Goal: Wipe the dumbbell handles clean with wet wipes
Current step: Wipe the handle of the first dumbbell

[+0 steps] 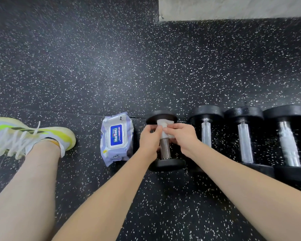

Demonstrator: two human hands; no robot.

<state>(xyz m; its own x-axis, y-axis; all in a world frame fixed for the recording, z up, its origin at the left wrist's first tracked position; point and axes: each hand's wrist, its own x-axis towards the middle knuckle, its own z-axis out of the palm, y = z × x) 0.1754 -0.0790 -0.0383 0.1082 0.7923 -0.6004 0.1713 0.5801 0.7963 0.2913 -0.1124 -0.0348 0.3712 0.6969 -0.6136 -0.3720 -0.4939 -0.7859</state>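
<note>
Hands at work: a white wet wipe (pixel 164 128) is wrapped round the far end of the knurled metal handle (pixel 165 148) of a small black dumbbell (pixel 165 140) on the speckled black rubber floor (pixel 111 66), pinched by the left hand (pixel 149 139) and right hand (pixel 182 139). A lilac wipes packet (pixel 116 138) is seen just left; three larger black dumbbells (pixel 245 136) are lined up right.

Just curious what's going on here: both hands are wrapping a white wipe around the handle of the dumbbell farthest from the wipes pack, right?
Not quite. The head view shows the left hand and right hand holding the white wet wipe around the handle of the dumbbell nearest the wet wipes pack, right beside it, not the farthest one.
</note>
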